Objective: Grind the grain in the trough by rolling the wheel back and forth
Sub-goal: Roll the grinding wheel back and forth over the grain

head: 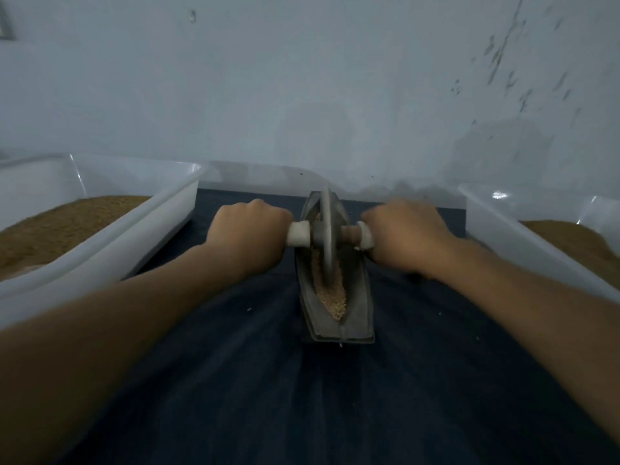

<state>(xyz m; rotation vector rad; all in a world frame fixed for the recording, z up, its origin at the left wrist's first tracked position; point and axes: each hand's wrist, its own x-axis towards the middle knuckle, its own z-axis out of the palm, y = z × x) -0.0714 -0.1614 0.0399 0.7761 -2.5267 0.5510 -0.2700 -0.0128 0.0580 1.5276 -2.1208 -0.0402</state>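
A grey boat-shaped metal trough point(355, 317) lies lengthwise on the dark blue cloth, pointing away from me. Tan grain point(333, 302) fills its groove, mostly at the near end. A thin grey metal wheel point(326, 229) stands upright in the groove towards the far half of the trough. A crosswise axle handle point(298, 233) with pale ends runs through the wheel. My left hand point(248, 231) grips the handle's left end. My right hand point(407, 234) grips its right end, and both sets of fingers are curled round it.
A white plastic tub point(161, 209) with brown ground grain stands at the left. Another white tub point(503, 226) with similar brown material stands at the right. A pale wall point(302, 95) rises just behind the trough. Dark blue cloth point(268, 380) covers the surface towards me.
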